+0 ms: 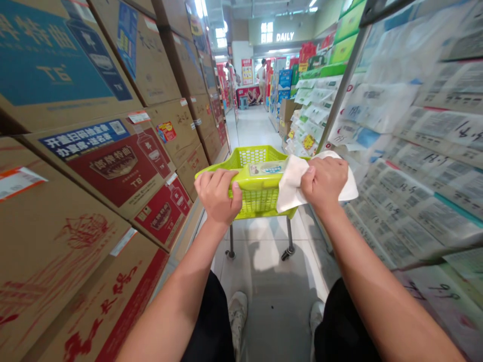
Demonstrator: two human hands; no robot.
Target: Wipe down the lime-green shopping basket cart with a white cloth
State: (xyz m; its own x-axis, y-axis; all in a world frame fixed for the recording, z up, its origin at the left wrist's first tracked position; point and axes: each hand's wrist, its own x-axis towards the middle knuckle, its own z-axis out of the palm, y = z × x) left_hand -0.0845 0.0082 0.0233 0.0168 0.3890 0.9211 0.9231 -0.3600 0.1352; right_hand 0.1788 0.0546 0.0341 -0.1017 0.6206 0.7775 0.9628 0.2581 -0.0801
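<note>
A yellow-green plastic shopping cart point(260, 201) stands straight in front of me, on thin grey legs with small wheels. My left hand point(219, 195) is wrapped round the left part of its handle. A white cloth or tissue point(291, 182) is bunched in my right hand point(326, 182), whose fingers are closed around it at the right end of the handle. The cloth hides that end of the handle. On the middle of the handle is a printed label point(266, 168).
Stacked cardboard cartons point(113, 166) line the left side closely. Shelves of white wrapped packs point(400, 201) run along the right. A pale tiled floor point(251, 125) leads forward between them; a brown box point(289, 110) stands at the right. A person point(261, 75) is far ahead.
</note>
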